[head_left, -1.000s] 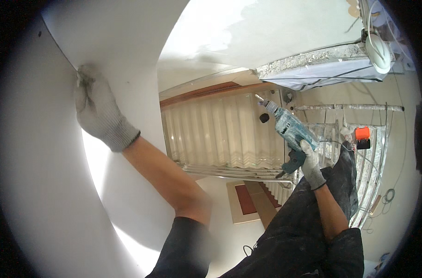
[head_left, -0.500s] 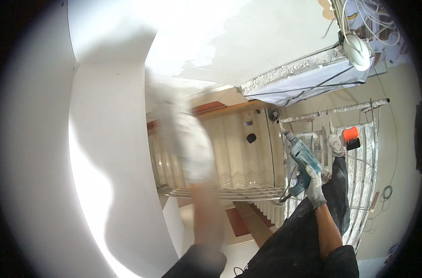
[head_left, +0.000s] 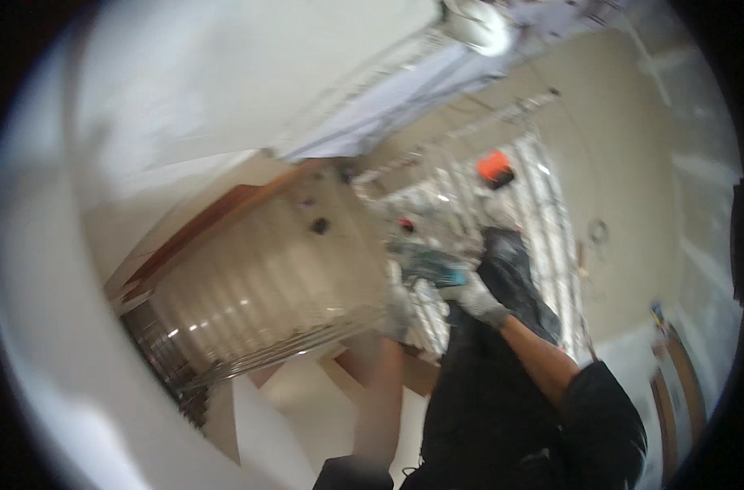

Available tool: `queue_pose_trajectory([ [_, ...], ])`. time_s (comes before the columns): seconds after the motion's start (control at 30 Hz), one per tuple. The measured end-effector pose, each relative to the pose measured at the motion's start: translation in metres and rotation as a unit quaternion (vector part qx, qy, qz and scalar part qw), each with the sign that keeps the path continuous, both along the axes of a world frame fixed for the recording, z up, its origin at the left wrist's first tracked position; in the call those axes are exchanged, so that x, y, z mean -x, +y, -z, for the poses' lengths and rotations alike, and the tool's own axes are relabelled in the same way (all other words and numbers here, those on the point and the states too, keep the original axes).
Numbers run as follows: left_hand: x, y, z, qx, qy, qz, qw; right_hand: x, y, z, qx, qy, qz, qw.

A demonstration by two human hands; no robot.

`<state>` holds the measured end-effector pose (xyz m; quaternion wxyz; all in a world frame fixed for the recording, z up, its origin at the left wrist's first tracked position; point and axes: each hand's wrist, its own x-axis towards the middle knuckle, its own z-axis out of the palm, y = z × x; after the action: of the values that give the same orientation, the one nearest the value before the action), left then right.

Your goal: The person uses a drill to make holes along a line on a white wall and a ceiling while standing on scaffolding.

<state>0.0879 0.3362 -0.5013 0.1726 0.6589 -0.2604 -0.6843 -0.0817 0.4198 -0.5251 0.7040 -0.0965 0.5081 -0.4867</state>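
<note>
My right hand (head_left: 480,300), in a pale knit work glove, grips a teal power drill (head_left: 431,266) at its rear end. The drill lies across in front of my dark-clothed legs, its front pointing left. Just below the drill's front half is my left hand (head_left: 398,314), also gloved and badly smeared by motion. I cannot tell whether it touches the drill or how its fingers are set. A small red and black item (head_left: 406,224) shows blurred beyond the drill.
Under my legs lies a slatted, white-spattered metal platform (head_left: 543,212) bearing an orange and black object (head_left: 494,168). Ribbed, step-like surfaces (head_left: 282,282) descend at the left, beside a pale wall (head_left: 192,90). A white hard hat (head_left: 480,31) shows at the top; a coiled cable (head_left: 598,233) lies right.
My left hand has dropped from beside the white wall to near the drill. The drill has swung to nearly level. My view has turned, shifting the surroundings leftward.
</note>
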Motion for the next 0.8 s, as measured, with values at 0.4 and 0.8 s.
queue_pose_trajectory([
  [0.4,0.041,0.052,0.065,-0.137,0.071,-0.29,0.944,0.057,0.038,-0.006,-0.105,0.076,-0.253,0.959],
  [0.8,0.089,0.076,0.132,-0.189,0.138,-0.326,0.916,0.095,0.052,0.036,-0.169,-0.041,-0.195,0.965],
])
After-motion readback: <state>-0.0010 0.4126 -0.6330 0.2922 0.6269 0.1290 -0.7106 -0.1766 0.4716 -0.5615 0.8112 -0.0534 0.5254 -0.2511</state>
